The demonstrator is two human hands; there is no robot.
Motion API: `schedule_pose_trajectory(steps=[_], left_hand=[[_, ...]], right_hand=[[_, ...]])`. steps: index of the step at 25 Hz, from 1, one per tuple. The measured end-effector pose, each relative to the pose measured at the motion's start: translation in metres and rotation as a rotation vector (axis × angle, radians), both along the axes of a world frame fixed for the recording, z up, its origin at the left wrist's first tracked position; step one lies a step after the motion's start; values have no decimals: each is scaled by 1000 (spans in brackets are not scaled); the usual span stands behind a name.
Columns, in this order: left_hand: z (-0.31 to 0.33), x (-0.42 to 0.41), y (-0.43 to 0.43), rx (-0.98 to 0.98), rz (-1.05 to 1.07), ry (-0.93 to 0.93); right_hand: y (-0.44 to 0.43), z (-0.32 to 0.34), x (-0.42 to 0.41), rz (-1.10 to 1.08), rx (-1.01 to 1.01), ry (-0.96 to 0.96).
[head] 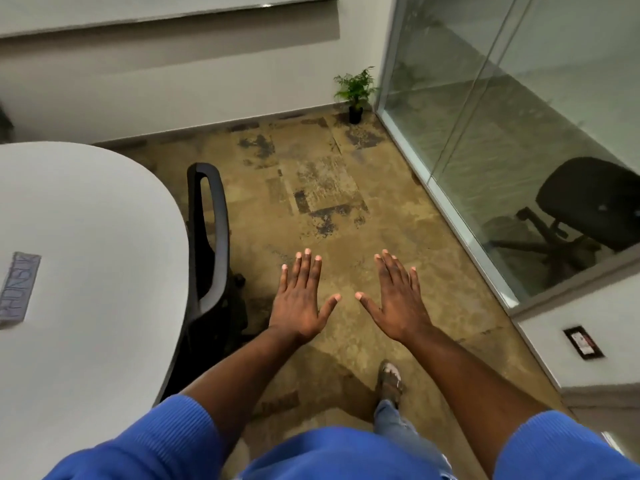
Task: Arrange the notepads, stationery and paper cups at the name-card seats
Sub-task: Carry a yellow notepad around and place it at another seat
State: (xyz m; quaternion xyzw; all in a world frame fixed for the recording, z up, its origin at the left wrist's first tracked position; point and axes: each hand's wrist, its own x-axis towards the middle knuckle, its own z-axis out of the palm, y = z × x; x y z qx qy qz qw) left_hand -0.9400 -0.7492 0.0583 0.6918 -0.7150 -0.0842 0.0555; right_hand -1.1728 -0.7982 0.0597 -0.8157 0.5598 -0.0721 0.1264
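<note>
We see both hands held out in front of the body, palms down, over the carpeted floor (329, 202) and touching nothing. The left hand (299, 303) is wide: fingers straight and close together, thumb out to the side. The right hand (398, 299) is the same, fingers straight, thumb splayed toward the left one. The two thumbs point at each other, near but apart. Both hands are empty. Blue sleeves (166, 441) are pushed up, leaving the forearms bare.

We cannot tell where the notepads, stationery and paper cups are; this view shows only one end of the counter.

The counter (86, 220) is pale grey with a rounded end and fills the left side. A grey lettered panel (19, 289) lies flat on it at the left edge; the lettering is too blurred for us to read. A black office chair (211, 237) sits pushed in against the rounded end, just left of the left hand.

Below the hands we see one foot in a sandal (390, 377) on the floor and a jeans leg (391, 420) above it.

In the far corner a small potted plant (356, 95) stands by the wall, just beside the glass partition (485, 116) that runs down the right side. Behind the glass stands a second black chair (585, 206). A dark wall socket (583, 342) is set low on the white wall at the right.
</note>
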Motion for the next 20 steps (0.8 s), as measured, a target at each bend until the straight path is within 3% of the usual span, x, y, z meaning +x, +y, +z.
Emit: schedule_pose_trajectory(steps=[9,20], left_hand=[[15,-25,-179,-37,376,11],[-13,108,-387,-19,662,61]], right_hand=[[-247,6,4,312,59,16],[-478,-4,177,578,47,36]])
